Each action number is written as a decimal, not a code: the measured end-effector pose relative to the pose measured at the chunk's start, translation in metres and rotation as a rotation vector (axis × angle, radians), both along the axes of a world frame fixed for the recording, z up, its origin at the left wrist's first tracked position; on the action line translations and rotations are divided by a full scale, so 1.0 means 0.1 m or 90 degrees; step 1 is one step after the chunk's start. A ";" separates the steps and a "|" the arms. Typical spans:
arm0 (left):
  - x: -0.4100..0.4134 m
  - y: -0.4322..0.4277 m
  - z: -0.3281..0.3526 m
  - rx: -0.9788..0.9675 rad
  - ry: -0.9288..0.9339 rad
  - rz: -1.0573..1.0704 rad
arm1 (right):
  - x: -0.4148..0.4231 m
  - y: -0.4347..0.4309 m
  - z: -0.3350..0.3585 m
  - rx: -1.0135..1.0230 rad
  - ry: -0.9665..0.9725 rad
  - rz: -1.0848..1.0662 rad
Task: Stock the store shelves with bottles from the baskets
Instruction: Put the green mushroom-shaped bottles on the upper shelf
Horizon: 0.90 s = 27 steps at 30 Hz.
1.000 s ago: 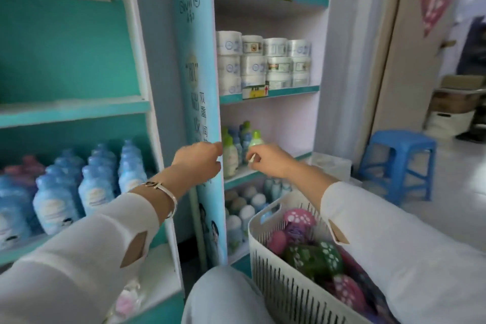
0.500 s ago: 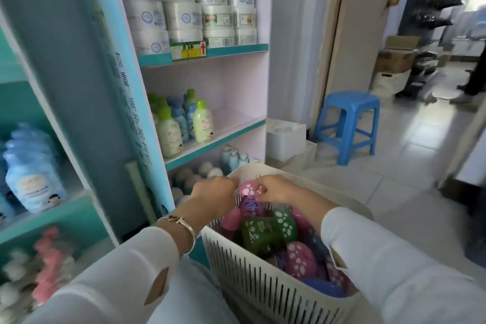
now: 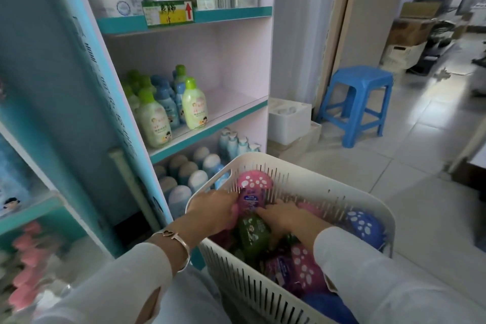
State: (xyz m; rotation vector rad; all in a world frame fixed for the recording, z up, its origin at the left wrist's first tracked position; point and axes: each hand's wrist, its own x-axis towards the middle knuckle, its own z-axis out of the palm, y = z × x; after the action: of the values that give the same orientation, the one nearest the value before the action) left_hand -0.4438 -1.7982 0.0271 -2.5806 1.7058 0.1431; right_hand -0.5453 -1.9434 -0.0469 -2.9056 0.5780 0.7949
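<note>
Against the basket (image 3: 265, 159) wall, left hand (image 3: 214, 209) grips pink bottle (image 3: 253, 192).

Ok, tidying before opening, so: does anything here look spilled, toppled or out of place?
Nothing spilled or broken. The green-capped bottles and blue bottles crowd the left end of the middle shelf, leaving its right side bare. In the white basket the bottles lie jumbled; the left hand grips a pink bottle.

The shelf (image 3: 236, 12) carries a tag (image 3: 168, 13) with a red up-arrow; writing unreadable.
</note>
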 end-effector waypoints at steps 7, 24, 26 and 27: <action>0.06 -0.22 -0.08 0.071 0.132 0.006 | -0.11 -0.10 0.05 -0.033 -0.150 0.052; 0.06 -0.18 0.37 -0.161 0.392 0.196 | -0.03 0.06 0.75 -0.102 -0.462 0.082; 0.11 -0.11 0.53 -0.205 0.385 0.217 | 0.01 0.12 0.88 -0.042 -0.519 -0.007; 0.13 -0.07 0.61 -0.230 0.384 0.224 | 0.05 0.13 0.92 0.011 -0.560 -0.075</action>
State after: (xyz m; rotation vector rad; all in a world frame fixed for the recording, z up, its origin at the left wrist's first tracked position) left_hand -0.4306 -1.8048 0.0877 -3.3459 1.4910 0.7626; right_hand -0.5401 -1.9300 0.0453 -2.7618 0.5972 -0.4918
